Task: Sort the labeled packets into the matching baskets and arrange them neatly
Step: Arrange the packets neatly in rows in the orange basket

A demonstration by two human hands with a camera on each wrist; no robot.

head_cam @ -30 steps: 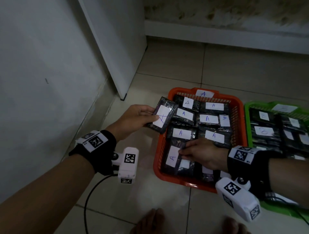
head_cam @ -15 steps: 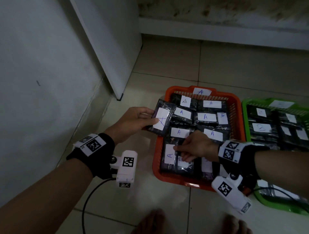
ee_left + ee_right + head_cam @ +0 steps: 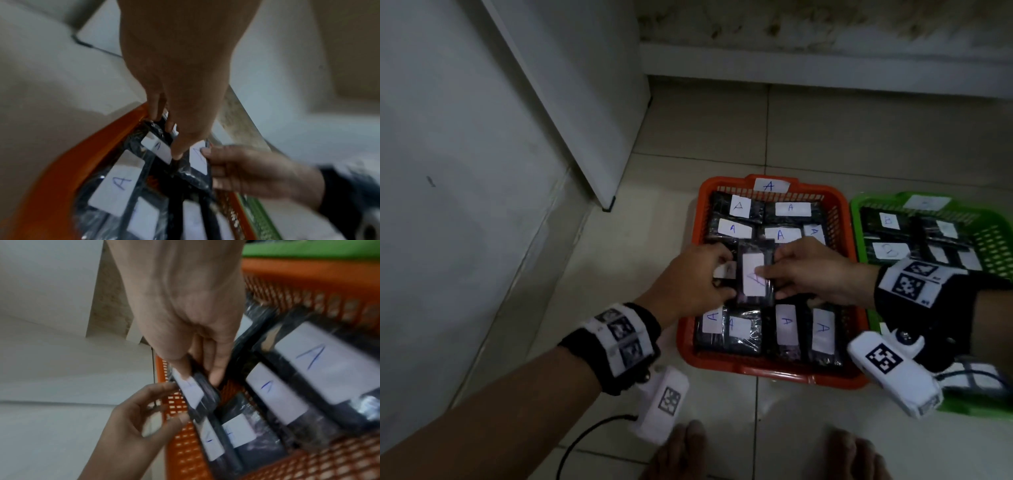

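A dark packet with a white "A" label hangs just above the middle of the orange basket, which bears an "A" tag and holds several "A" packets. My left hand grips the packet's left edge with curled fingers. On its right side my right hand pinches it, thumb on the label and fingers underneath. The right wrist view shows that pinch on the packet, with the left hand at the edge. In the left wrist view the packet is blurred.
A green basket with "B" packets stands touching the orange one on the right. A white wall and a cabinet corner close off the left. Bare tiled floor lies beyond the baskets. My feet are at the bottom edge.
My left hand carried the packet from beyond the basket's left rim to over its middle. My right hand left the lower-left packet and took hold of the carried packet's right side.
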